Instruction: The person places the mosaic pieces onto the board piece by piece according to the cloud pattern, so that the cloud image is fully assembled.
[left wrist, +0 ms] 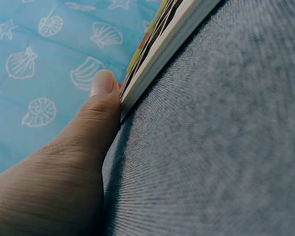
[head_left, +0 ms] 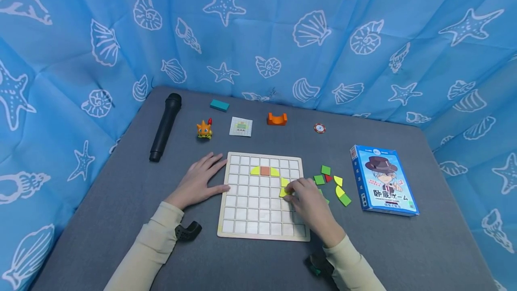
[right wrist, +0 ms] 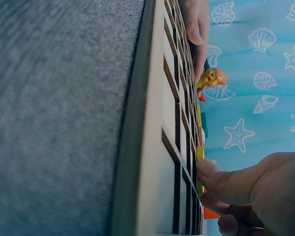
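Right now the left hand (head_left: 198, 182) has its fingers spread out, holding nothing, and its thumb touches the left edge of the grid board (head_left: 264, 215). The right hand (head_left: 312, 203) has bent fingers that pinch a yellow tile (head_left: 283, 192) on the board, near its right edge. Green tiles (head_left: 319, 180) lie on the counter (head_left: 242, 266), just past that same edge.

a pale gridded board (head_left: 264, 215) lies flat, touching the left hand (head_left: 199, 181); a yellow tile (head_left: 282, 193) is pinched by the right hand (head_left: 312, 203).
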Demonstrator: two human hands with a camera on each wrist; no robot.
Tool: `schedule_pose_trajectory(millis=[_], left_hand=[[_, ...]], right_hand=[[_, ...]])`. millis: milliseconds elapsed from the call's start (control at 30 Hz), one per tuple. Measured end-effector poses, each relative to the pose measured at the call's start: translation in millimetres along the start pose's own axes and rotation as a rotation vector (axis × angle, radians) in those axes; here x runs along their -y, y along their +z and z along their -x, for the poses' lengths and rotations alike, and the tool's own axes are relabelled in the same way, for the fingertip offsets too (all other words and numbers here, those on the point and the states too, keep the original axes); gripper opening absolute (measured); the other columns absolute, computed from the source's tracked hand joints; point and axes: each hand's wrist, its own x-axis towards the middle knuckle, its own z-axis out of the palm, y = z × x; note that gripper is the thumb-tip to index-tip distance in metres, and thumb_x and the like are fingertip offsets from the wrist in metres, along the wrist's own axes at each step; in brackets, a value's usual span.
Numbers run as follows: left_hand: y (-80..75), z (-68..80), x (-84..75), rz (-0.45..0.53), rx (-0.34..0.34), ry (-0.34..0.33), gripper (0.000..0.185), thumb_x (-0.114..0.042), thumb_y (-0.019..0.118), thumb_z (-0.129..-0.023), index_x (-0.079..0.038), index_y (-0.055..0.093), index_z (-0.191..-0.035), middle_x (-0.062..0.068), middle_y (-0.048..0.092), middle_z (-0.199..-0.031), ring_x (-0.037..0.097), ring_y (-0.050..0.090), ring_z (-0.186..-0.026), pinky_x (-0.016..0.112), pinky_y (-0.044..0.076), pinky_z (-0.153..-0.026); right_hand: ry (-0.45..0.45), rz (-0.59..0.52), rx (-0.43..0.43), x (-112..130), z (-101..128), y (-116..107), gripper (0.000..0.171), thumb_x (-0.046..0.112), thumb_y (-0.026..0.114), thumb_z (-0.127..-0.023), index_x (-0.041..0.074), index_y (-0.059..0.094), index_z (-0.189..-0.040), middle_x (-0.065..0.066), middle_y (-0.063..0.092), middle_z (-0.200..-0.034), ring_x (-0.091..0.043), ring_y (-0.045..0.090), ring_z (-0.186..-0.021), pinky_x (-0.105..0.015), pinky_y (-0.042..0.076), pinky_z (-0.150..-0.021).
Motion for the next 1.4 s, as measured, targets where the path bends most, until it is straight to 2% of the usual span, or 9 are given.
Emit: schedule_pose_trajectory(millis=[267, 433, 667, 967, 1233, 1400], left_hand=[[0.2, -0.3, 0.2, -0.002, 0.016, -0.007, 0.086, -0.077, 0.044, -0.083, -0.029, 0.027, -0.152, 0.0, 0.023, -0.158, 0.027, 0.013, -0.147, 0.056, 0.021, -0.113], [0.6, -0.5, 0.2, -0.004, 0.019, -0.008, 0.086, -0.077, 0.044, -0.083, -0.029, 0.026, -0.153, 0.0, 0.023, -0.158, 0.027, 0.013, -0.147, 0.056, 0.021, -0.113], [-0.7, -0.2, -0.4, -0.001, 0.013, -0.005, 0.086, -0.076, 0.045, -0.083, -0.027, 0.028, -0.152, 0.0, 0.024, -0.158, 0.027, 0.013, -0.147, 0.057, 0.021, -0.112], [-0.8, -0.4, 0.0, 0.0, 0.011, -0.008, 0.086, -0.075, 0.046, -0.083, -0.026, 0.029, -0.152, 0.001, 0.024, -0.158, 0.028, 0.014, -0.147, 0.058, 0.022, -0.112], [-0.8, 0.0, -0.4, 0.002, 0.002, 0.001, 0.086, -0.074, 0.047, -0.084, -0.026, 0.03, -0.152, 0.002, 0.026, -0.158, 0.029, 0.015, -0.147, 0.059, 0.023, -0.111], [-0.6, 0.2, -0.1, 0.004, -0.003, 0.001, 0.085, -0.074, 0.048, -0.084, -0.026, 0.03, -0.152, 0.001, 0.026, -0.158, 0.029, 0.016, -0.147, 0.058, 0.023, -0.111]], right_hand=[[-0.056, 0.029, 0.034, -0.1, -2.2, -2.0, 0.027, 0.017, 0.081, -0.078, 0.018, 0.072, -0.104, 0.001, 0.062, -0.092, -0.014, 0.045, -0.078, -0.025, 0.038, -0.062], [-0.079, 0.059, 0.074, -1.8, -2.6, -2.3, 0.027, 0.019, 0.08, -0.079, 0.021, 0.073, -0.105, 0.002, 0.061, -0.092, -0.013, 0.043, -0.078, -0.023, 0.035, -0.061], [-0.105, 0.038, 0.105, -4.3, -2.1, -5.5, 0.031, 0.017, 0.08, -0.079, 0.02, 0.071, -0.109, 0.001, 0.062, -0.098, -0.014, 0.045, -0.084, -0.024, 0.04, -0.065], [-0.083, 0.044, 0.091, -7.4, -0.9, -8.0, 0.035, 0.011, 0.08, -0.078, 0.013, 0.067, -0.111, -0.001, 0.063, -0.105, -0.016, 0.051, -0.095, -0.029, 0.051, -0.078], [-0.092, 0.054, 0.09, -9.2, -2.3, -8.8, 0.031, 0.008, 0.079, -0.079, 0.018, 0.07, -0.107, -0.002, 0.063, -0.101, -0.016, 0.049, -0.091, -0.028, 0.049, -0.073], [-0.145, 0.065, 0.079, -10.6, -2.6, -8.2, 0.033, 0.01, 0.079, -0.079, 0.022, 0.072, -0.109, 0.0, 0.061, -0.097, -0.015, 0.046, -0.087, -0.026, 0.046, -0.068]])
